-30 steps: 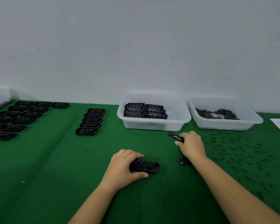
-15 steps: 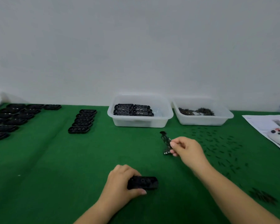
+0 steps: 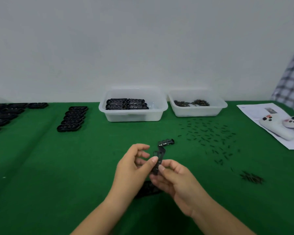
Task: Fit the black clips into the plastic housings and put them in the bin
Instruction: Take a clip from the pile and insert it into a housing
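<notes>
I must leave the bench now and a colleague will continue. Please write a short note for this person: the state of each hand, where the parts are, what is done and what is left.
Left hand: pinches the black clip strip with thumb and fingers.
Right hand: holds the same strip at its lower end, above the table.
One housing lies on the green cloth under the hands. A short black piece lies just behind them.
Done: several finished pieces are in the left bin.
Left: fit this strip, bin it, then the empty housings in rows at the left. Small loose parts lie scattered at the right.
</notes>
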